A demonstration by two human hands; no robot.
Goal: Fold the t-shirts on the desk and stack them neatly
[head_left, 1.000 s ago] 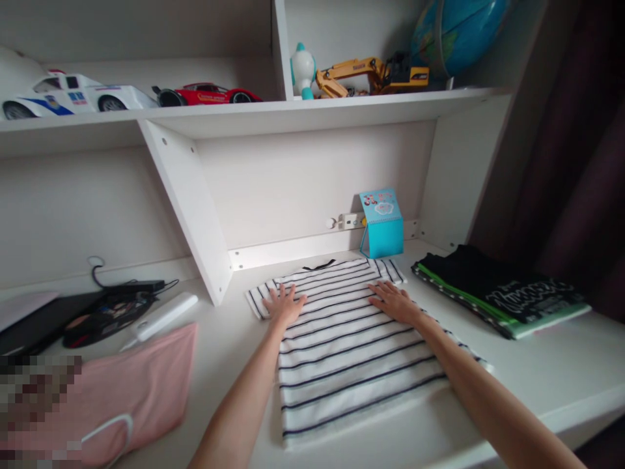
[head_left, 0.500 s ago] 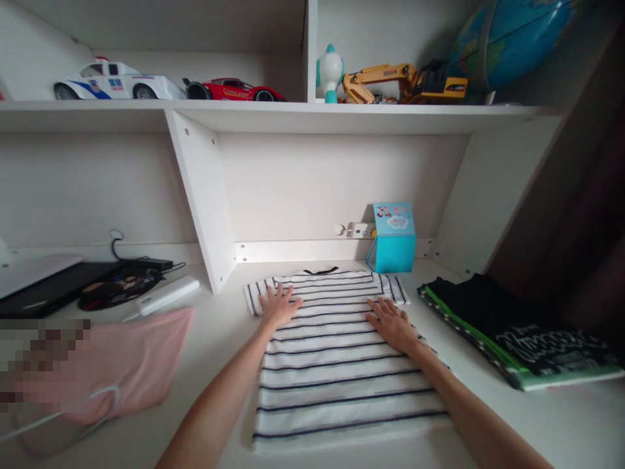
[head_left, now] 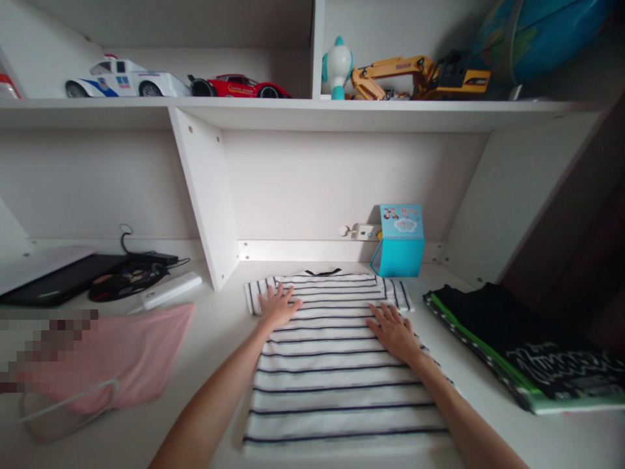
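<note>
Already flat but unfolded, a white, dark-striped fabric T-shirt lies beneath the bare left hand and right hand, both splayed wide.

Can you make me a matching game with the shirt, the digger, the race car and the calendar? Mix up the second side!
Things:
1. shirt
2. digger
3. race car
4. calendar

Clues:
A. red, up on the shelf
B. blue, standing on the desk
C. striped, flat under the left hand and right hand
D. yellow and black, up on the shelf

Right pairs: 1-C, 2-D, 3-A, 4-B
</note>
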